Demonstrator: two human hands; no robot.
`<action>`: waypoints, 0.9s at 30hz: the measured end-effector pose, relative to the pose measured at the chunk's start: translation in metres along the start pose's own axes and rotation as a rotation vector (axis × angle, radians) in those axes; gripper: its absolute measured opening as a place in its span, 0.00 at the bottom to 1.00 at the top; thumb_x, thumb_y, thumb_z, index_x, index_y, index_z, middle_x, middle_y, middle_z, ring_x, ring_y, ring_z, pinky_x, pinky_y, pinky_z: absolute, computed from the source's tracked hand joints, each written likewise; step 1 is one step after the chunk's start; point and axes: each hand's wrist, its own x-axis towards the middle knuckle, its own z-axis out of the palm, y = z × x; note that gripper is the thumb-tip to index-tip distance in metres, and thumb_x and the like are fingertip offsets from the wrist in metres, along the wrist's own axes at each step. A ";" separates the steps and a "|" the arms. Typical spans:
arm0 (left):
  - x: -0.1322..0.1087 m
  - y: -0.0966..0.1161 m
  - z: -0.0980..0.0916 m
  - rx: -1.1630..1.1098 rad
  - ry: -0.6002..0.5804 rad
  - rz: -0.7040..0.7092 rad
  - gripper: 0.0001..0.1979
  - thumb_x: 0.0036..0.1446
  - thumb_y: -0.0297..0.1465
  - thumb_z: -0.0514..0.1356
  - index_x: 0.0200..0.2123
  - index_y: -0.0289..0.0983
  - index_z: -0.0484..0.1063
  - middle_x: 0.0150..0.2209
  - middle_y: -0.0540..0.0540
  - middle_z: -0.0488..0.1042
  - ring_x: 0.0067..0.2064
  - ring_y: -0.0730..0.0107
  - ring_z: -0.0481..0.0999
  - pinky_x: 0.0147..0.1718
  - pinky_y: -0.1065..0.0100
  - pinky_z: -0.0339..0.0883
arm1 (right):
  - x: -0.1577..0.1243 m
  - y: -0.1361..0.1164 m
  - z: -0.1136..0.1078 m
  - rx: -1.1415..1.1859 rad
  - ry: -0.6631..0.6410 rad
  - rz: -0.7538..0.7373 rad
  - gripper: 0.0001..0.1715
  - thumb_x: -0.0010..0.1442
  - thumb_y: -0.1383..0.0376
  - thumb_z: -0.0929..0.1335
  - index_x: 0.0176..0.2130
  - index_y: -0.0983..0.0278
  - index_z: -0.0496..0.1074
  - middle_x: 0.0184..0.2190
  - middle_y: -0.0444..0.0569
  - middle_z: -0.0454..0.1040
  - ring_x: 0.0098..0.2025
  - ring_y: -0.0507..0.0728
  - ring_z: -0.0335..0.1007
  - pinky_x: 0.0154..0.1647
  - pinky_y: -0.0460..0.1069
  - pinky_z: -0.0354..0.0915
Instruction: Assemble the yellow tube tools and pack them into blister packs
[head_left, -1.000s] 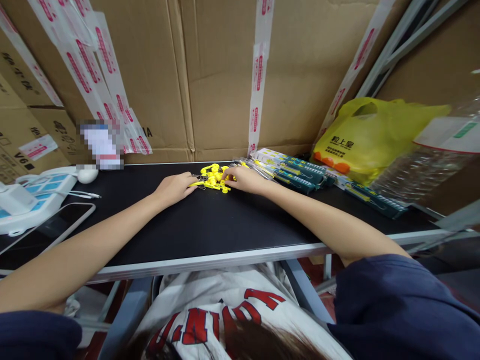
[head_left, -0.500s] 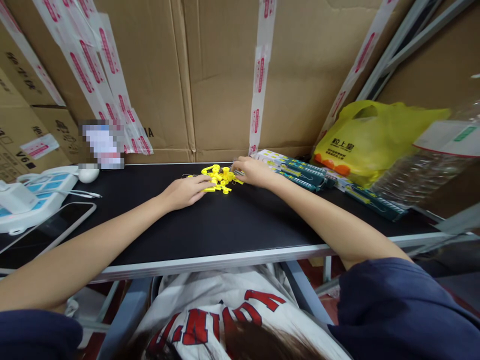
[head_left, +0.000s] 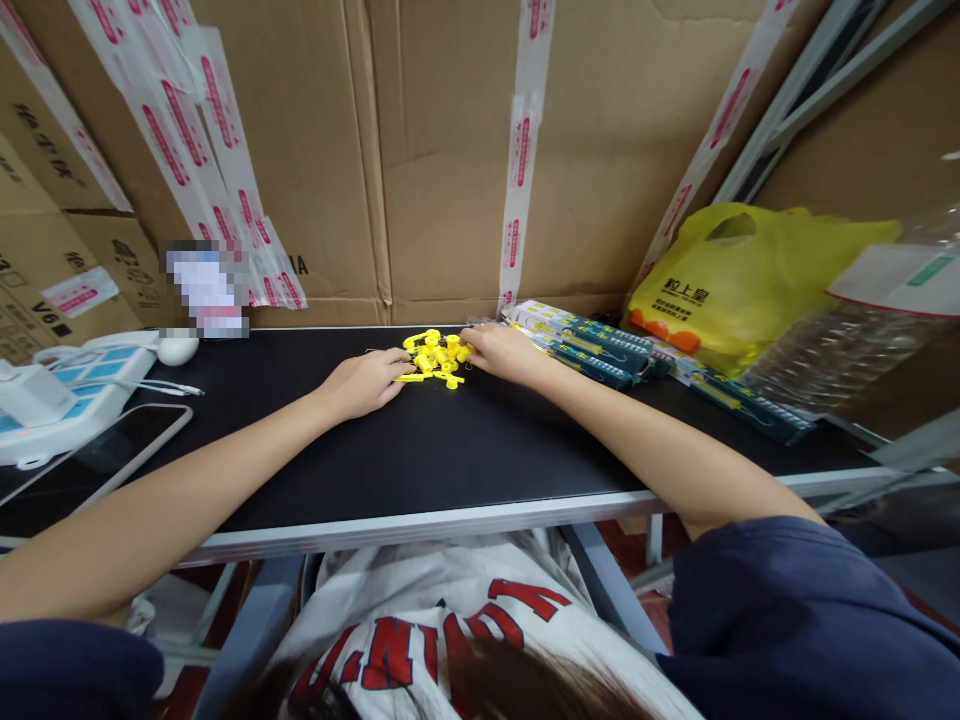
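Far across the tabletop, toward 12 o'clock, lies a small heap of yellow plastic pieces, flanked by the left hand at its 8 o'clock and the right hand at its 3 o'clock. Both reach it with curled fingertips touching the pieces. Cannot tell whether either grip is closed on a piece or merely resting on it, since the knuckles hide the fingertips. Best, probably, to keep both wrists low on the dark surface, steady the heap with the left, and tease out one piece at a time with the right. Better also to avoid sweeping strokes that would push pieces toward the teal blister packs just beside the right hand at 3 o'clock. Compared with half a second ago, the right hand is drawn slightly nearer the heap and the left hand barely shifted. Compared with a second ago, both hands are a little further toward 3 o'clock, with the heap between them much the same.
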 end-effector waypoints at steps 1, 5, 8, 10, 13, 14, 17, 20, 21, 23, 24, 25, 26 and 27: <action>0.000 0.000 -0.001 0.006 -0.005 -0.022 0.21 0.66 0.33 0.47 0.56 0.41 0.73 0.60 0.44 0.69 0.55 0.60 0.74 0.51 0.62 0.69 | 0.000 0.000 0.000 -0.003 0.007 0.003 0.15 0.64 0.66 0.64 0.50 0.66 0.70 0.47 0.58 0.77 0.49 0.63 0.73 0.40 0.51 0.61; -0.002 0.000 -0.002 -0.006 0.001 -0.046 0.21 0.66 0.35 0.47 0.55 0.41 0.73 0.60 0.43 0.68 0.51 0.61 0.76 0.46 0.64 0.70 | -0.002 -0.003 -0.001 -0.006 -0.002 0.016 0.16 0.64 0.65 0.65 0.50 0.66 0.70 0.47 0.57 0.76 0.48 0.63 0.73 0.38 0.51 0.61; -0.002 -0.001 -0.002 -0.044 0.023 -0.036 0.21 0.66 0.39 0.48 0.55 0.40 0.72 0.58 0.43 0.69 0.49 0.61 0.76 0.42 0.64 0.70 | -0.003 -0.006 -0.001 -0.004 0.011 0.012 0.18 0.64 0.64 0.65 0.53 0.65 0.70 0.48 0.57 0.74 0.48 0.63 0.72 0.37 0.51 0.59; -0.002 0.000 -0.003 -0.064 0.043 -0.036 0.20 0.65 0.40 0.48 0.52 0.39 0.72 0.56 0.43 0.70 0.48 0.60 0.76 0.40 0.64 0.69 | -0.004 -0.008 -0.002 0.007 0.053 -0.035 0.18 0.65 0.64 0.64 0.54 0.64 0.70 0.48 0.56 0.73 0.47 0.61 0.71 0.36 0.50 0.59; -0.002 0.002 -0.005 -0.088 0.070 -0.056 0.15 0.63 0.37 0.50 0.47 0.38 0.70 0.50 0.43 0.72 0.45 0.61 0.75 0.38 0.64 0.68 | -0.004 -0.013 -0.003 0.027 0.083 -0.182 0.16 0.66 0.65 0.64 0.52 0.63 0.72 0.46 0.55 0.72 0.47 0.60 0.69 0.40 0.50 0.58; -0.002 0.002 -0.006 -0.094 0.076 -0.064 0.13 0.62 0.35 0.50 0.45 0.38 0.69 0.48 0.43 0.72 0.43 0.61 0.75 0.37 0.64 0.67 | -0.004 -0.014 -0.003 0.024 0.078 -0.223 0.16 0.66 0.66 0.64 0.52 0.63 0.73 0.45 0.55 0.72 0.47 0.60 0.68 0.42 0.50 0.58; -0.001 0.004 -0.007 -0.097 0.089 -0.076 0.08 0.59 0.31 0.50 0.40 0.38 0.66 0.43 0.43 0.72 0.40 0.62 0.74 0.35 0.63 0.65 | -0.003 -0.017 0.000 -0.011 0.058 -0.241 0.15 0.64 0.67 0.65 0.50 0.66 0.73 0.45 0.56 0.72 0.46 0.61 0.66 0.43 0.51 0.57; 0.000 0.003 -0.006 -0.090 0.096 -0.076 0.06 0.59 0.29 0.49 0.37 0.39 0.64 0.41 0.43 0.71 0.39 0.62 0.73 0.35 0.63 0.64 | -0.002 -0.017 0.004 -0.033 0.047 -0.172 0.14 0.64 0.65 0.67 0.48 0.69 0.73 0.46 0.58 0.72 0.46 0.62 0.65 0.44 0.51 0.57; 0.000 0.003 -0.006 -0.088 0.099 -0.069 0.05 0.59 0.29 0.49 0.36 0.39 0.64 0.40 0.43 0.71 0.39 0.62 0.73 0.35 0.63 0.64 | -0.001 -0.016 0.006 -0.031 0.045 -0.155 0.14 0.64 0.63 0.67 0.47 0.69 0.73 0.46 0.58 0.72 0.46 0.62 0.65 0.44 0.51 0.57; 0.000 0.003 -0.004 -0.083 0.107 -0.048 0.05 0.60 0.30 0.49 0.37 0.39 0.64 0.41 0.43 0.71 0.39 0.62 0.73 0.36 0.63 0.64 | -0.001 -0.015 0.008 -0.020 0.045 -0.133 0.15 0.65 0.61 0.67 0.47 0.68 0.74 0.47 0.58 0.71 0.46 0.62 0.64 0.44 0.51 0.57; 0.000 0.003 -0.004 -0.078 0.110 -0.037 0.06 0.61 0.30 0.49 0.37 0.39 0.64 0.41 0.43 0.71 0.39 0.62 0.73 0.36 0.64 0.64 | 0.000 -0.014 0.010 -0.011 0.048 -0.128 0.16 0.65 0.60 0.67 0.47 0.68 0.75 0.47 0.58 0.71 0.46 0.62 0.64 0.45 0.51 0.57; 0.000 0.003 -0.003 -0.072 0.112 -0.026 0.06 0.62 0.30 0.49 0.37 0.38 0.65 0.41 0.43 0.71 0.39 0.63 0.73 0.36 0.64 0.64 | 0.000 -0.014 0.011 -0.002 0.053 -0.126 0.16 0.65 0.60 0.67 0.47 0.68 0.75 0.46 0.57 0.71 0.46 0.62 0.64 0.45 0.51 0.57; 0.000 0.003 -0.003 -0.065 0.113 -0.016 0.07 0.63 0.30 0.48 0.38 0.38 0.65 0.41 0.43 0.72 0.39 0.63 0.73 0.36 0.64 0.64 | 0.001 -0.013 0.012 0.008 0.058 -0.126 0.16 0.65 0.60 0.67 0.47 0.68 0.75 0.46 0.57 0.72 0.46 0.61 0.64 0.45 0.51 0.57; 0.000 0.003 -0.003 -0.059 0.113 -0.009 0.08 0.63 0.31 0.48 0.38 0.38 0.66 0.41 0.43 0.72 0.39 0.63 0.74 0.36 0.64 0.64 | 0.001 -0.013 0.014 0.019 0.065 -0.126 0.15 0.65 0.60 0.67 0.46 0.68 0.75 0.46 0.57 0.72 0.46 0.61 0.65 0.45 0.51 0.57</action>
